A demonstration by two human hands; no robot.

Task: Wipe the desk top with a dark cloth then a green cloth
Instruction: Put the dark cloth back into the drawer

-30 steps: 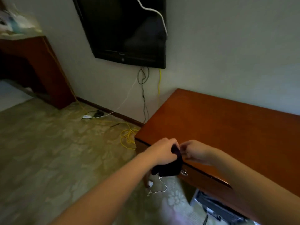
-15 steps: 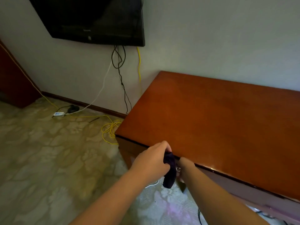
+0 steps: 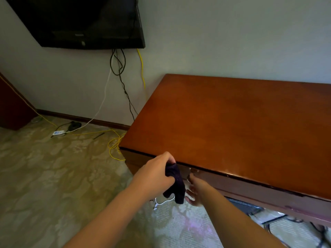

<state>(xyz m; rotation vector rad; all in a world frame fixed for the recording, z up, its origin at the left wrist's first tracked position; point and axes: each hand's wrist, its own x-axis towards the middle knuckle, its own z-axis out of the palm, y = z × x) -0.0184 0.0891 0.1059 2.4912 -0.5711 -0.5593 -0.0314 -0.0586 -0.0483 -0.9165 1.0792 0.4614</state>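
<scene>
A dark cloth (image 3: 176, 183) hangs bunched from my left hand (image 3: 155, 175), just in front of the desk's near left edge. My right hand (image 3: 195, 189) sits right beside the cloth, below the desk edge, with fingers spread and nothing in them. The reddish-brown wooden desk top (image 3: 232, 126) stretches to the right against the wall and is bare. No green cloth is in view.
A black TV (image 3: 80, 22) hangs on the wall at upper left, with cables (image 3: 121, 72) dangling below it. Yellow cable (image 3: 114, 144) and a white power strip (image 3: 58, 133) lie on the patterned carpet. Dark items and cords sit under the desk (image 3: 247, 207).
My right hand let go of the cloth and dropped below the desk edge, fingers now spread. The left hand keeps the cloth. The view shifted right and closer to the desk.
</scene>
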